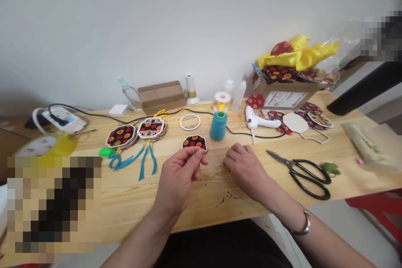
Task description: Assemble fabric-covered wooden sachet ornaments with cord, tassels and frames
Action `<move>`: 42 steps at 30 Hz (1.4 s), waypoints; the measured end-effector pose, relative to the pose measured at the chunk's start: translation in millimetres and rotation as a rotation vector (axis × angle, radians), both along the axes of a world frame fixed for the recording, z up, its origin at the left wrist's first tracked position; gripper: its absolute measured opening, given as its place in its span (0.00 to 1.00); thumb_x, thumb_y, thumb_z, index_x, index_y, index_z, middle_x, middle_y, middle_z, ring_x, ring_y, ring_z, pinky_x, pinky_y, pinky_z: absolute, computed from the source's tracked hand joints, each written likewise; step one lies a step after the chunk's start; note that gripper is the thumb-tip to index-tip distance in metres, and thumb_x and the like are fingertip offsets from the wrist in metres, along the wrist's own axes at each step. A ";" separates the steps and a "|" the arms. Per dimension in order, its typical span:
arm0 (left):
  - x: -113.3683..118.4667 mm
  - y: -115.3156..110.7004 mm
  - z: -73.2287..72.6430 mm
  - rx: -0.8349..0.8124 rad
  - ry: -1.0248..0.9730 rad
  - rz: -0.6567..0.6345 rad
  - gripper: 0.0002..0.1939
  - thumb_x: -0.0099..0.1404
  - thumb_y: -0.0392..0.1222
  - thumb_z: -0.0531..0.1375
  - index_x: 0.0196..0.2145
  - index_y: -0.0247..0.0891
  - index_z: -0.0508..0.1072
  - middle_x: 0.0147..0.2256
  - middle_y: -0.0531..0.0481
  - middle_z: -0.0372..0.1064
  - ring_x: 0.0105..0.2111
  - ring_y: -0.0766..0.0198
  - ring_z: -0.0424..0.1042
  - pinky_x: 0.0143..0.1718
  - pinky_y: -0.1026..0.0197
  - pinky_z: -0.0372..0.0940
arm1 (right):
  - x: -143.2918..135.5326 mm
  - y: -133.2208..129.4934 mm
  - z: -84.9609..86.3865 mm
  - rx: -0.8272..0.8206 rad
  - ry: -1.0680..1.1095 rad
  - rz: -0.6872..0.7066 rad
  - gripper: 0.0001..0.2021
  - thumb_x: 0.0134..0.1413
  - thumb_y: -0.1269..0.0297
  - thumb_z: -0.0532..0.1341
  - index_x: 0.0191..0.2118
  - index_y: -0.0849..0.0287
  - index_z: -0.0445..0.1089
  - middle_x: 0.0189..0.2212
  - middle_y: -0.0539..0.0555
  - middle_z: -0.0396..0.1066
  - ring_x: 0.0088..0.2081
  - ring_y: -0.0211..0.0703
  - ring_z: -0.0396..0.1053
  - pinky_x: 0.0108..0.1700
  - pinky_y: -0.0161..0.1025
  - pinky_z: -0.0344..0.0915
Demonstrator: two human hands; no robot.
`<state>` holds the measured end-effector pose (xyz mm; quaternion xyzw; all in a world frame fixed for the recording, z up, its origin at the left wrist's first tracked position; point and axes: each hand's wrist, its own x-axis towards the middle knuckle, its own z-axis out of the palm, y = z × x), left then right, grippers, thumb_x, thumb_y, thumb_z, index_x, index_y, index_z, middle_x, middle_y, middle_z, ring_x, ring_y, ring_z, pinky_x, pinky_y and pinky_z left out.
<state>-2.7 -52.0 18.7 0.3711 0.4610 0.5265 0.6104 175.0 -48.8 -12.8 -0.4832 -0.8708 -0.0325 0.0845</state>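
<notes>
My left hand is closed in a pinch, thumb against forefinger, just in front of a black-and-red patterned fabric piece that it partly covers. Anything between those fingertips is too fine to name. Over the table to the right, my right hand is closed, its fingers curled down and their tips hidden. Behind the two hands stands a teal thread cone. A round wooden cutout frame lies beyond the patterned piece. Black-handled scissors rest to the right of my right hand, blades partly spread.
On the left lie two stacks of patterned ornaments with teal tassels. A white glue gun, its black cord, and a fabric-filled cardboard box occupy the right back. Dark scraps dot the near tabletop. A yellow thread spool stands behind.
</notes>
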 end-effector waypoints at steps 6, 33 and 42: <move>1.6 -0.2 0.6 -0.007 -0.003 -0.009 0.06 0.57 0.40 0.63 0.30 0.35 0.75 0.25 0.52 0.68 0.18 0.77 0.54 0.19 0.70 0.47 | -0.2 0.7 -2.6 -0.032 0.065 -0.021 0.05 0.51 0.76 0.60 0.27 0.62 0.69 0.28 0.55 0.69 0.36 0.47 0.59 0.34 0.42 0.53; 16.5 -1.4 -1.2 -0.189 -0.201 0.010 0.12 0.48 0.42 0.69 0.28 0.30 0.77 0.17 0.58 0.56 0.17 0.77 0.47 0.17 0.71 0.44 | -36.0 -12.3 21.1 0.092 1.001 -0.145 0.06 0.56 0.73 0.57 0.30 0.60 0.69 0.28 0.53 0.70 0.34 0.41 0.63 0.39 0.40 0.62; 15.4 -1.8 -3.4 -0.218 -0.233 -0.023 0.12 0.49 0.41 0.69 0.29 0.30 0.77 0.17 0.59 0.54 0.17 0.78 0.45 0.17 0.72 0.43 | -36.8 -16.6 13.4 0.237 0.720 -0.067 0.06 0.57 0.74 0.55 0.34 0.60 0.69 0.32 0.55 0.73 0.36 0.43 0.61 0.40 0.43 0.60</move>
